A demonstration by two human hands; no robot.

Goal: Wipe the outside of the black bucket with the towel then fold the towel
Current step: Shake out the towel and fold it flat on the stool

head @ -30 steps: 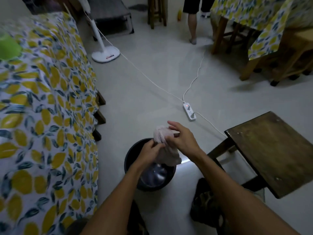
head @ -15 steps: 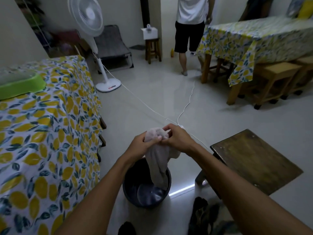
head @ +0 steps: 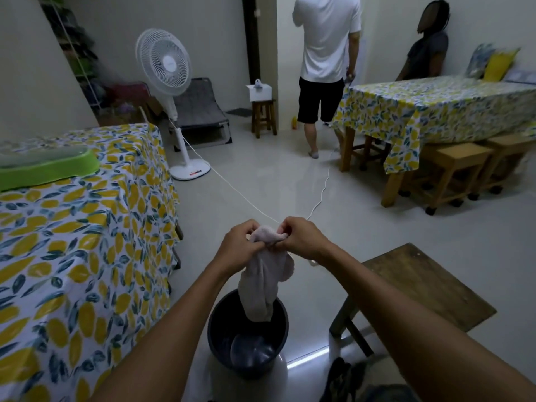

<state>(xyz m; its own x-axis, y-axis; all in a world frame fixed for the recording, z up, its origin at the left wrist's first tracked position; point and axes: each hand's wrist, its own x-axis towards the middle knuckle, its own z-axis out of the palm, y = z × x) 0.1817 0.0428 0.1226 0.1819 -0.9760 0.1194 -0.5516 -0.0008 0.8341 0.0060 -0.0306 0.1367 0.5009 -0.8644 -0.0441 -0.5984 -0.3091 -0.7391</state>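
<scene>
Pale towel [head: 262, 281] hangs vertical from both hands, over black bucket [head: 220, 338].

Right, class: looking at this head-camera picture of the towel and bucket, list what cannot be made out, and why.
- Bucket outside: the front wall is hidden by the left arm, so whether it is wiped clean is unknown.
- Towel: its top edge is bunched inside the left hand and right hand.
- Power strip: hidden behind the hands.
- Green tub: blurred and cut off by the left edge.
</scene>
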